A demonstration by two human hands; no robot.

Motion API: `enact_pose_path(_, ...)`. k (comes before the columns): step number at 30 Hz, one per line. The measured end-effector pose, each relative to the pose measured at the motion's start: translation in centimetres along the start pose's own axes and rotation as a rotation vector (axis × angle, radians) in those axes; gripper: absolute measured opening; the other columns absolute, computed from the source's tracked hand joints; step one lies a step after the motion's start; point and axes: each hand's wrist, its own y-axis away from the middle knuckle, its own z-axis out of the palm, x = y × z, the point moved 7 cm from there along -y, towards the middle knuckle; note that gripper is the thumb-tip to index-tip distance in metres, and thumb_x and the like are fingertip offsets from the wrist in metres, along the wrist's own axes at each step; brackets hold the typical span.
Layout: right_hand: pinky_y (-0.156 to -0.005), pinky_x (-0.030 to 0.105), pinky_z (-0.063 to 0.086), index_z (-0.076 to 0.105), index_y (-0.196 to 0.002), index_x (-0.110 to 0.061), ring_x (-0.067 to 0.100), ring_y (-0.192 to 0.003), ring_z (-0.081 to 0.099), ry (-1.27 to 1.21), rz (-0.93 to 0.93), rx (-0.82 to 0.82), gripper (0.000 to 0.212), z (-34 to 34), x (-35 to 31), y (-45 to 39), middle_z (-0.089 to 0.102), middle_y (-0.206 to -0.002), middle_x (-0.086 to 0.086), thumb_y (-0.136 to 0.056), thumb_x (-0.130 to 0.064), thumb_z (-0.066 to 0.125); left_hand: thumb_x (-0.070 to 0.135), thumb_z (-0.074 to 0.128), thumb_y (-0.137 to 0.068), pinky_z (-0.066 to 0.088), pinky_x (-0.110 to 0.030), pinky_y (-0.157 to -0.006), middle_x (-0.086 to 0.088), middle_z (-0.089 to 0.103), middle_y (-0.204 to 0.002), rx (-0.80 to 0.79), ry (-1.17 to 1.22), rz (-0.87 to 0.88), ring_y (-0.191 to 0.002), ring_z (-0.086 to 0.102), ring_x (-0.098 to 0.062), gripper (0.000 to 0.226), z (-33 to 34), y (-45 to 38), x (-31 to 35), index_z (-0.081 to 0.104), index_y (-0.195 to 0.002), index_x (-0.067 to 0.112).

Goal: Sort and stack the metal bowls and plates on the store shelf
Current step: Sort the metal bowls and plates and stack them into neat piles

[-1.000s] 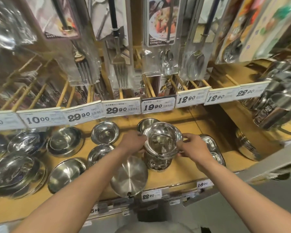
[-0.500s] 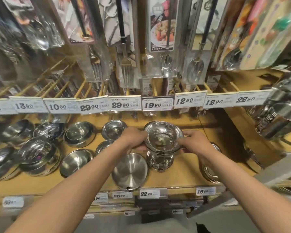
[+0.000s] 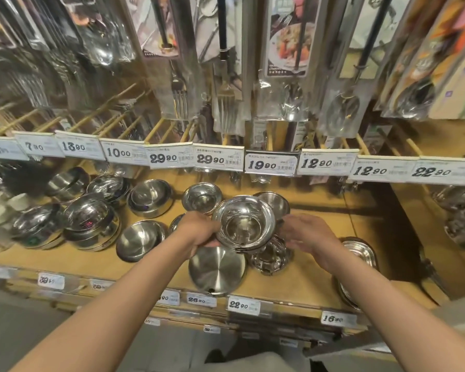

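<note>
Setting: retail shop, kitchenware aisle. Evidence: price tags (image 3: 271, 164) along the shelf (image 3: 314, 269) edge, printed with prices and barcodes. Packaged cutlery (image 3: 227, 76) hangs on pegs above. Steel bowls (image 3: 149, 197) laid out in groups on the wooden shelf, more tags on the rail below.

Glossy metal bowls (image 3: 244, 224), seemingly wooden shelf (image 3: 320, 277)

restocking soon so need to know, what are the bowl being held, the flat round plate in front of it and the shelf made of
The held bowl looks like polished stainless steel: mirror-bright, with sharp reflections inside. The flat plate also looks like steel, but with a brushed, satin finish: faint radial streaks, softer glare. The shelf looks like light wood or a wood-look laminate: matte tan surface; which one cannot be told.
</note>
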Motion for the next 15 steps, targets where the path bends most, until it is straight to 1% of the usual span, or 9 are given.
enact_pose_path(1,-0.058,0.023,0.056,0.071,-0.103,-0.013,0.023,-0.094,0.070,-0.005,0.015,0.025,0.016,-0.4,1.0,-0.3,0.074,-0.101,0.009,-0.093,-0.026,0.071,-0.006,0.070,-0.084,0.061,-0.032,-0.052,-0.020,0.073,-0.075,0.032,0.024,-0.004,-0.056,0.073,-0.024,0.005,-0.6,-0.1,-0.5,0.067,-0.081,-0.004)
enact_pose_path(2,-0.057,0.023,0.053,0.071,-0.097,-0.012,0.021,-0.084,0.069,0.021,0.031,0.058,0.014,-0.9,2.1,-0.7,0.074,-0.092,0.007,-0.093,-0.025,0.071,-0.007,0.070,-0.083,0.060,-0.029,-0.048,-0.018,0.072,-0.074,0.060,0.048,-0.007,-0.052,0.071,-0.020,0.009,-1.2,-0.2,-1.1,0.066,-0.078,-0.001)
enact_pose_path(4,-0.058,0.025,0.046,0.070,-0.087,-0.011,0.020,-0.063,0.060,0.162,0.057,0.112,0.016,-1.9,4.6,-1.5,0.069,-0.075,0.006,-0.092,-0.027,0.071,-0.008,0.072,-0.083,0.057,-0.026,-0.045,-0.017,0.069,-0.072,0.099,0.073,-0.014,-0.047,0.068,-0.015,0.014,-2.2,-0.4,-2.2,0.064,-0.074,0.001)
enact_pose_path(5,-0.061,0.029,0.044,0.070,-0.086,-0.011,0.022,-0.062,0.057,0.228,0.067,0.110,0.019,-2.1,5.7,-1.9,0.067,-0.074,0.008,-0.092,-0.030,0.070,-0.007,0.072,-0.083,0.058,-0.027,-0.046,-0.018,0.070,-0.074,0.113,0.073,-0.024,-0.048,0.068,-0.016,0.014,-2.5,-0.5,-2.7,0.064,-0.074,0.001)
enact_pose_path(8,-0.070,0.037,0.049,0.064,-0.105,-0.011,0.028,-0.078,0.060,0.298,0.119,0.106,0.030,-2.0,8.3,-2.8,0.066,-0.090,0.013,-0.092,-0.037,0.069,-0.005,0.073,-0.084,0.064,-0.035,-0.058,-0.025,0.068,-0.090,0.149,0.076,-0.055,-0.061,0.070,-0.024,0.011,-3.4,-0.6,-4.3,0.064,-0.081,0.000)
enact_pose_path(10,-0.081,0.048,0.055,0.062,-0.102,-0.004,0.034,-0.084,0.064,0.288,0.157,0.120,0.032,-1.8,9.5,-3.3,0.069,-0.095,0.016,-0.093,-0.033,0.068,-0.004,0.073,-0.085,0.064,-0.036,-0.059,-0.025,0.066,-0.093,0.172,0.095,-0.071,-0.067,0.071,-0.027,0.015,-3.7,-0.5,-5.2,0.061,-0.078,0.002)
enact_pose_path(11,-0.086,0.050,0.057,0.062,-0.101,-0.003,0.032,-0.084,0.065,0.259,0.179,0.116,0.030,-1.6,10.0,-3.4,0.069,-0.096,0.016,-0.093,-0.030,0.068,-0.004,0.073,-0.086,0.065,-0.039,-0.063,-0.027,0.068,-0.096,0.176,0.116,-0.084,-0.076,0.073,-0.030,0.016,-3.8,-0.5,-5.7,0.061,-0.076,0.003)
enact_pose_path(13,-0.087,0.047,0.060,0.061,-0.109,-0.005,0.024,-0.084,0.065,0.184,0.232,0.091,0.028,-0.9,10.8,-3.6,0.066,-0.102,0.013,-0.094,-0.026,0.069,-0.004,0.072,-0.086,0.063,-0.048,-0.076,-0.029,0.070,-0.103,0.178,0.150,-0.106,-0.093,0.073,-0.038,0.012,-3.8,-0.4,-6.3,0.061,-0.082,0.001)
enact_pose_path(15,-0.083,0.039,0.062,0.059,-0.124,-0.005,0.024,-0.090,0.067,0.138,0.262,0.079,0.034,-0.3,11.3,-3.8,0.065,-0.118,0.014,-0.095,-0.020,0.068,-0.003,0.072,-0.087,0.061,-0.051,-0.083,-0.029,0.070,-0.105,0.175,0.157,-0.121,-0.096,0.072,-0.038,0.012,-4.0,-0.4,-6.8,0.062,-0.093,-0.002)
